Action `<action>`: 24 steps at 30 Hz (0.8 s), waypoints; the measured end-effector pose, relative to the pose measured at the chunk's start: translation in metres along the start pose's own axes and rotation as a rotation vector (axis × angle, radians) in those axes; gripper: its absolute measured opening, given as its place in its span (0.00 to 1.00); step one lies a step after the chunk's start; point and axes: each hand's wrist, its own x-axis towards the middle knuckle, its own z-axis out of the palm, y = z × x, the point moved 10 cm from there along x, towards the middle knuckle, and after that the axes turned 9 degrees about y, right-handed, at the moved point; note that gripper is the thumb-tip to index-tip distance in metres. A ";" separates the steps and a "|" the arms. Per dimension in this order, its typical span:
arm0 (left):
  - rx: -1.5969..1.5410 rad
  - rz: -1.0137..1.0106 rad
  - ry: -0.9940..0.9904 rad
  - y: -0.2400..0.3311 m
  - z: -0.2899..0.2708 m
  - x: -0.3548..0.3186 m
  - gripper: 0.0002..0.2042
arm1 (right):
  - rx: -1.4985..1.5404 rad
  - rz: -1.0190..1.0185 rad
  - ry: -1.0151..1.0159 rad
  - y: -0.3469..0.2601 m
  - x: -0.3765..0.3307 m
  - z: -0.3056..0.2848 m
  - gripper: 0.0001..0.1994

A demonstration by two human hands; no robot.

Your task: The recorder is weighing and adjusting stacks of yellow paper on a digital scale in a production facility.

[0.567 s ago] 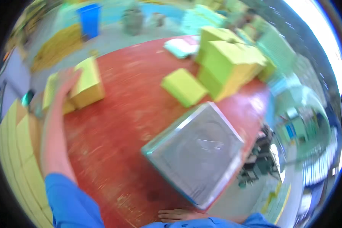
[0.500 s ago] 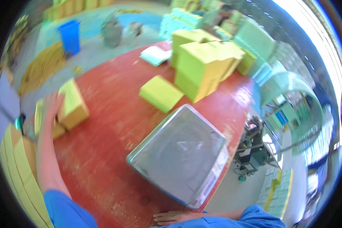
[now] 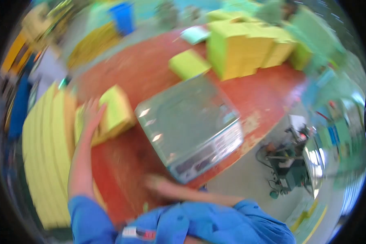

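Observation:
My left hand (image 3: 92, 116) lies over two yellow blocks with tan sides on the left of the red table, its fingers spread apart. One yellow block (image 3: 117, 107) is just right of that hand; the other (image 3: 79, 122) is partly covered by it. Whether they are paper stacks or boxes I cannot tell. My right hand (image 3: 156, 183) is smeared by motion above the table, near the close corner of a flat-topped metal scale (image 3: 187, 118). The scale has a panel (image 3: 209, 152) along its near right side. Nothing shows in the right hand, but its fingers are blurred.
Tall yellow stacks (image 3: 248, 49) stand at the far side of the red table (image 3: 150, 61). A single yellow block (image 3: 189, 65) lies behind the scale, near a pale pad (image 3: 194, 35). Long yellow stacks (image 3: 44, 158) border the left. Dark equipment (image 3: 286, 171) stands right of the table.
The view has swung, so the table things appear shifted. My right hand has moved from the table's near edge inward, left of the scale's corner. The left hand stays on the yellow blocks.

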 end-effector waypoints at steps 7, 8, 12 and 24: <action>0.255 -0.137 -0.118 0.045 -0.055 -0.048 0.30 | -0.431 -0.546 -0.184 -0.209 -0.068 -0.042 0.21; 0.192 -0.045 0.055 0.056 -0.065 -0.048 0.30 | -0.382 -0.501 -0.242 -0.211 -0.083 -0.045 0.21; 0.043 -0.046 0.009 0.081 -0.029 -0.071 0.29 | -0.281 -0.317 -0.395 -0.188 -0.133 -0.057 0.23; -0.086 -0.027 -0.178 0.208 -0.123 -0.266 0.26 | 0.614 0.820 -0.377 -0.053 -0.168 -0.063 0.26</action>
